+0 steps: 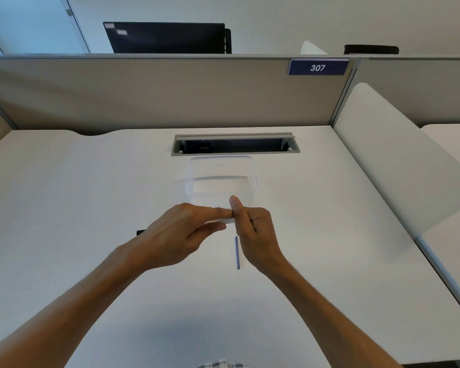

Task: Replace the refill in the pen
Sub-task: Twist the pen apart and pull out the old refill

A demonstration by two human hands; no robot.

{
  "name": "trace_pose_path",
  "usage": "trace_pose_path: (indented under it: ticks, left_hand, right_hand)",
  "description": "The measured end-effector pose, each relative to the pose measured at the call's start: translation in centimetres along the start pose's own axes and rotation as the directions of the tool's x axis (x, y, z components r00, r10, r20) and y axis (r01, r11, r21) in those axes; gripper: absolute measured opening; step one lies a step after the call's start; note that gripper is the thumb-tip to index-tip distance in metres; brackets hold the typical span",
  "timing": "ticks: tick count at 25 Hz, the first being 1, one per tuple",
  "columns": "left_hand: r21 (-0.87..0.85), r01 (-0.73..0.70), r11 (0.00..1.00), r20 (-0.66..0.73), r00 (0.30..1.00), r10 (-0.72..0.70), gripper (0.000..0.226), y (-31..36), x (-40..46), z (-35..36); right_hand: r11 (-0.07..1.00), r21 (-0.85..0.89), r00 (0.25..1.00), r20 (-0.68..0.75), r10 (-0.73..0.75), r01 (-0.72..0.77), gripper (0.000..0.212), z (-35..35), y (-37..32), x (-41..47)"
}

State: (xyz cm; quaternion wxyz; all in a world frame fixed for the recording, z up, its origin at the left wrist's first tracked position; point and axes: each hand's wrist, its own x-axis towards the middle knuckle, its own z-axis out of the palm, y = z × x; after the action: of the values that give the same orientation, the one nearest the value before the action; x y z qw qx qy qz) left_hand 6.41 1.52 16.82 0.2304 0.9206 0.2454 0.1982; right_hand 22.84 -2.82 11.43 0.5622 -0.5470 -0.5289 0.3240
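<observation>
While both hands meet above the white desk (64, 195), the grip sits at mid-desk: left hand (175, 235) and right hand (255, 235) hold 1 white pen (227, 221) between them, lying roughly horizontal. Left of the grip, a small dark object (140, 231) pokes out from behind the left wrist; cannot tell what it is, maybe a pen part. Left hand fingers are curled, index finger on top and thumb under, pinching the pen's left portion. Only a short white stretch of the pen shows between the 2 hands. Right hand is fisted around the pen's right end, thumb sticking up. Just below the grip, close to the right hand's heel, 1 thin blue refill (237, 253) lies on the desk, running toward the person, touching neither hand. Just behind the grip, a clear plastic container (221, 179) stands on the desk. Further behind it, a cable slot (235, 143) is set in the desktop. Up and right of the grip, a blue sign (318, 67) reading 307 is on the partition (144, 94).
</observation>
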Motion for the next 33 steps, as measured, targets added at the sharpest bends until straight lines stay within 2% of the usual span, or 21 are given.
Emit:
trace_pose_path:
  ticks: [7,10,14,17,19,24,28,33]
  left_hand:
    - [-0.178,0.099,0.979,0.124,0.989,-0.078,0.034,0.5,0.2,-1.2]
    - [-0.189,0.115,0.975,0.139,0.986,-0.089,0.031,0.6,0.2,-1.5]
    - [-0.066,0.078,0.995,0.082,0.994,-0.073,0.021,-0.2,-0.1,-1.3]
    - [0.047,0.086,0.995,0.003,0.996,-0.086,0.013,-1.0,-0.1,-1.4]
    - [0.097,0.099,0.99,-0.03,0.995,-0.097,0.017,-1.2,-0.1,-1.3]
    - [0.367,0.138,0.92,-0.182,0.98,-0.075,0.031,-1.2,-0.4,-1.1]
    - [0.428,0.099,0.898,-0.176,0.984,-0.025,0.039,-1.5,-0.6,-1.2]
    - [0.448,0.059,0.892,-0.132,0.991,0.001,0.022,-1.2,-0.7,-1.1]
  right_hand:
    - [0.972,-0.104,0.977,0.011,-0.212,0.212,0.048,-0.3,-0.7,0.1]
    - [0.975,-0.08,0.978,0.057,-0.201,0.205,0.049,-0.5,-0.6,0.1]
    - [0.982,-0.103,0.987,0.037,-0.154,0.157,0.045,-0.6,-0.5,0.2]
    - [0.994,-0.088,0.997,0.036,-0.065,0.068,0.04,-1.0,-0.7,0.2]
    - [0.998,-0.066,0.998,0.06,-0.011,0.015,0.033,-1.4,-0.8,0.1]
    - [0.996,0.043,0.994,0.085,0.075,-0.079,0.022,-2.4,-0.9,0.3]
    - [0.987,0.117,0.989,0.11,0.1,-0.113,0.011,-2.8,-0.6,0.4]
    - [0.988,0.062,0.988,0.078,0.134,-0.139,0.016,-2.8,-0.1,0.4]
